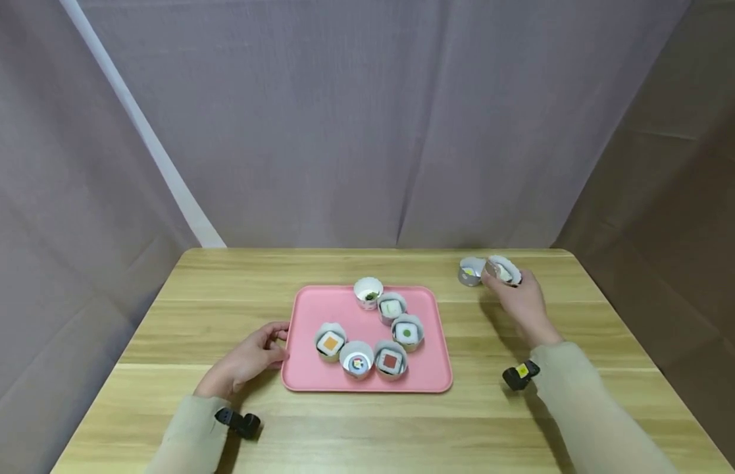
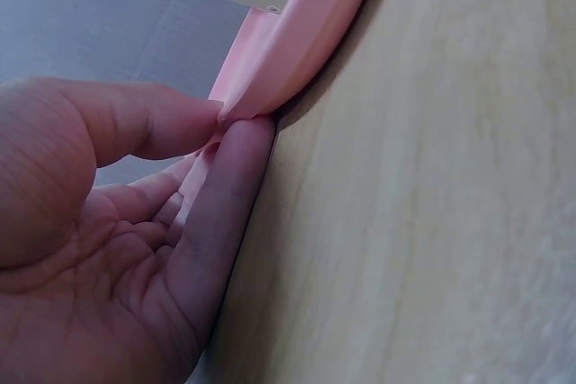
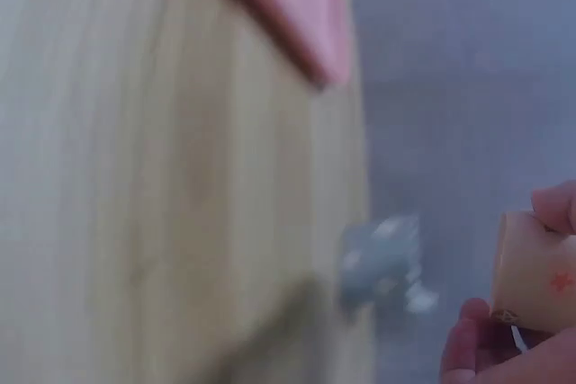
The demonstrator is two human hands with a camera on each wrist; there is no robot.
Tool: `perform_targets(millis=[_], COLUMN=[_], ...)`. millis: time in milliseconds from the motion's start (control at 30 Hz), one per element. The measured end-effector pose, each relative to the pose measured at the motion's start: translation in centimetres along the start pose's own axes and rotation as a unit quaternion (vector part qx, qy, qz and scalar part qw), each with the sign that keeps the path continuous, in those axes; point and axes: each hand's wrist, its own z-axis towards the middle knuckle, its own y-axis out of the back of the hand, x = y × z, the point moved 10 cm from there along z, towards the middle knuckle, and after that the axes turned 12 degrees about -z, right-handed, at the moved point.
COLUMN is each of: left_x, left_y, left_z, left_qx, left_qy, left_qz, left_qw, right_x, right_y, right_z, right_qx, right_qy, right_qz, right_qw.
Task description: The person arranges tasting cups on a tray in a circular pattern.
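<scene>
My left hand [image 1: 251, 355] pinches the left rim of a pink tray [image 1: 367, 385]; in the left wrist view the thumb lies on the rim with a finger beneath it. At the back right, my right hand [image 1: 524, 303] holds a paper baking cup [image 3: 535, 272] by its sides, raised off the table and tilted, with a whitish piece [image 1: 505, 273] inside. Next to it a grey paper cup [image 1: 469, 273] with a bit of yellow in it stands on the table. Several paper cups with sushi-like pieces, such as the orange-topped one [image 1: 331, 343], form a curve on the tray.
The wooden table [image 1: 367, 434] reaches back to a grey cloth curtain [image 1: 320, 131], and cloth also hangs at both sides. A white-lined cup [image 1: 368, 287] stands at the tray's back rim.
</scene>
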Motion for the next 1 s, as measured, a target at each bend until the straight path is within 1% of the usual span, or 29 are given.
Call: perform_targets(millis=[67, 167, 267, 400, 500, 667, 800, 1000], left_x=[-0.1, -0.3, -0.4, -0.5, -0.5, -0.4, -0.1, 0.0], left_y=[0.1, 0.1, -0.1, -0.2, -0.1, -0.2, -0.1, -0.1], left_z=[0.0, 0.1, 0.1, 0.1, 0.0, 0.3, 0.5, 0.7], left_qx=[-0.004, -0.008, -0.002, 0.004, 0.001, -0.003, -0.008, -0.009], left_qy=[-0.001, -0.002, -0.005, -0.009, -0.01, -0.01, -0.007, -0.01], left_qz=[0.001, 0.006, 0.005, -0.005, -0.006, -0.004, 0.0, 0.003], left_qw=[1.0, 0.9999, 1.0, 0.9999, 0.9999, 0.9999, 0.9999, 0.9999], right_x=[2.3, 4.9, 6.7, 8.5, 9.7, 11.4, 12.2, 13.7], right_y=[-0.2, -0.8, -1.6, -3.0, -4.3, -6.4, -8.5, -12.6], right_z=[-0.5, -1.3, -2.0, -2.9, -3.6, -4.7, -5.7, -7.0], right_qx=[0.002, 0.009, 0.018, 0.031, 0.04, 0.057, 0.082, 0.123], right_qy=[0.042, 0.088, 0.117, 0.146, 0.164, 0.185, 0.182, 0.185], right_qz=[-0.02, -0.04, -0.048, -0.058, -0.056, -0.028, -0.02, -0.017], right_qw=[0.999, 0.995, 0.992, 0.987, 0.984, 0.981, 0.98, 0.975])
